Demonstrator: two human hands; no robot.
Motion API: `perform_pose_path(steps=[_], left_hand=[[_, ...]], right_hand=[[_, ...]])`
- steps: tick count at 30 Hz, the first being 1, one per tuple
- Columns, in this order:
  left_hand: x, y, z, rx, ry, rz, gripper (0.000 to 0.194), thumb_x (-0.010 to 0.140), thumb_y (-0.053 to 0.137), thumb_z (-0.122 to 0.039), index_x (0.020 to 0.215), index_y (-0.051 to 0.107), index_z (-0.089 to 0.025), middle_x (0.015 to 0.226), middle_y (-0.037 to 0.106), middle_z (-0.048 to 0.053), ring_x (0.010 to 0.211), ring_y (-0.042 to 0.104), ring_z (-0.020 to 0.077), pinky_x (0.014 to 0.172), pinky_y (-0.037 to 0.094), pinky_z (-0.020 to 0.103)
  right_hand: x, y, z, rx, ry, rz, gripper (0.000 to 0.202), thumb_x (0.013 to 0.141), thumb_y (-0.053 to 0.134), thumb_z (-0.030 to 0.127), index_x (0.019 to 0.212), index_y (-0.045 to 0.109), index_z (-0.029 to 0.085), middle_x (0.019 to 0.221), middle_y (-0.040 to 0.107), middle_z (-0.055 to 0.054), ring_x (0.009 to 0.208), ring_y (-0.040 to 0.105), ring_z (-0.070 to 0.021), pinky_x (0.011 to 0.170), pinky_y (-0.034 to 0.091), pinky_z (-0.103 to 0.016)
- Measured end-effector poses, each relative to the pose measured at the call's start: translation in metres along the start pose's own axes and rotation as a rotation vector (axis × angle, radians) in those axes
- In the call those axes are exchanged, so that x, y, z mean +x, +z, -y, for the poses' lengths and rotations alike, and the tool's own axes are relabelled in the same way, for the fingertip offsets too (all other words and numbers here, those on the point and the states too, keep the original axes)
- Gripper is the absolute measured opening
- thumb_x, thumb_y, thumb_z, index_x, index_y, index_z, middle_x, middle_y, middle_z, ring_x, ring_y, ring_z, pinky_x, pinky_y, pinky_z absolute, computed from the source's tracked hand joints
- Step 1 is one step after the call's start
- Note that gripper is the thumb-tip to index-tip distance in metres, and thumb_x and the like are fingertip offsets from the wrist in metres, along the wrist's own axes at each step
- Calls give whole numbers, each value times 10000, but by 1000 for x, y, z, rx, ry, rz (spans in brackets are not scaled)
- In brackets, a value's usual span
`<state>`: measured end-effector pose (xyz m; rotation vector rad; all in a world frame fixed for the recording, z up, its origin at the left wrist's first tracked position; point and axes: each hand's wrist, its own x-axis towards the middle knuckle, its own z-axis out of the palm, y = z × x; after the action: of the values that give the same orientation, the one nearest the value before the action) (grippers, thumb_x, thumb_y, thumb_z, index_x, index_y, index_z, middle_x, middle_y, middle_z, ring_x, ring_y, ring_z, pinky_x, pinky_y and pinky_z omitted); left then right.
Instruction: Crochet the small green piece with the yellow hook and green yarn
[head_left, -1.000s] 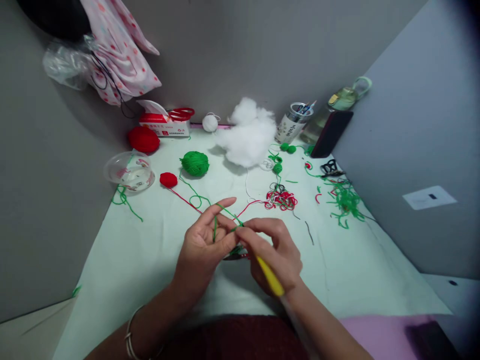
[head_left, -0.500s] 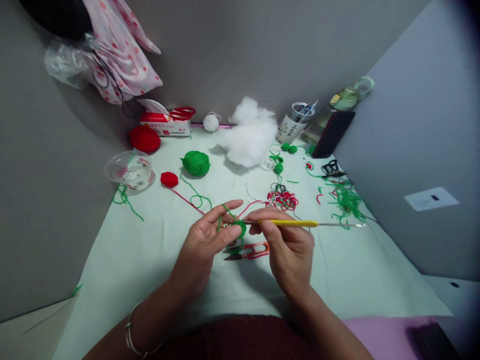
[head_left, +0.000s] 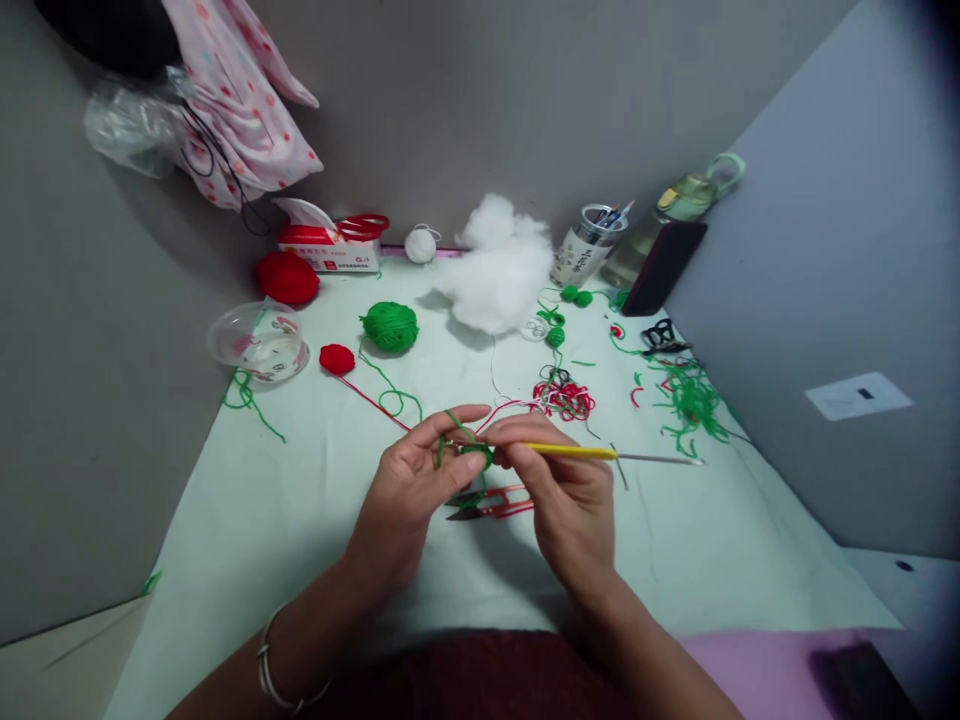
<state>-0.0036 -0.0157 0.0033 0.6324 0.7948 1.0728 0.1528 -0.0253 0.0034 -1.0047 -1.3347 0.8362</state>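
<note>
My left hand (head_left: 412, 480) pinches a small green crocheted piece (head_left: 477, 457), with green yarn looped over its raised index finger. In my right hand (head_left: 566, 490) is a crochet hook (head_left: 574, 451) with a yellow handle; its metal shaft sticks out to the right, and its other tip meets the green piece, partly hidden by fingers. Beneath the hands lie thread snips (head_left: 499, 502) with orange handles. A green yarn ball (head_left: 390, 327) sits beyond my left hand, its strand curling on the cloth. Red yarn runs from a small red ball (head_left: 337, 358) toward my hands.
White stuffing (head_left: 497, 268) lies at the back centre. Tangled red yarn (head_left: 564, 398) is beyond my right hand, green scraps (head_left: 694, 400) farther right. A plastic bowl (head_left: 259, 345) stands left; a tissue box (head_left: 330, 250), pen holder (head_left: 589, 247) and dark phone (head_left: 665, 268) stand behind.
My right hand has shifted slightly left, closer to my left hand. The hook has moved left with it, and its right end now tilts lower.
</note>
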Motion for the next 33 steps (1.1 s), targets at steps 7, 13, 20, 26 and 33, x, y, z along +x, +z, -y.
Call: perform_pose_path(steps=[7, 13, 20, 26, 33], left_hand=[[-3, -2, 0, 81, -8, -7, 333, 839, 837, -288, 1170, 812, -258, 877, 660, 15, 794, 576, 144, 721, 454, 262], [-3, -3, -2, 175, 71, -83, 328, 794, 844, -232, 1121, 825, -261, 840, 623, -5, 735, 528, 121, 666, 446, 236], [-7, 6, 3, 298, 143, -214, 370, 766, 850, -166, 1119, 804, -266, 743, 597, -47, 674, 513, 103, 695, 474, 221], [-3, 5, -4, -158, -212, -6, 442, 795, 872, -254, 1222, 783, -180, 599, 486, -96, 504, 390, 50, 770, 521, 251], [-2, 2, -2, -51, -90, 46, 388, 800, 868, -247, 1184, 807, -243, 869, 712, 5, 780, 614, 131, 783, 493, 261]], right_hand=[[-1, -4, -10, 224, 171, -45, 189, 1024, 643, 342, 972, 795, 241, 857, 765, -19, 716, 668, -133, 690, 575, -278], [-4, -2, -1, 36, 45, -31, 187, 1051, 582, 249, 982, 755, 238, 911, 777, -15, 722, 692, -131, 664, 585, -274], [-16, 2, -4, -465, -437, 83, 320, 986, 598, 80, 1215, 724, 264, 1001, 782, -57, 890, 722, -200, 753, 600, -346], [-14, -1, -3, -359, -299, -38, 296, 1001, 601, 132, 1144, 779, 320, 966, 773, -38, 856, 718, -205, 712, 608, -359], [-1, 2, 1, -45, -61, -13, 203, 1019, 608, 198, 970, 798, 247, 899, 795, -41, 836, 727, -191, 704, 591, -343]])
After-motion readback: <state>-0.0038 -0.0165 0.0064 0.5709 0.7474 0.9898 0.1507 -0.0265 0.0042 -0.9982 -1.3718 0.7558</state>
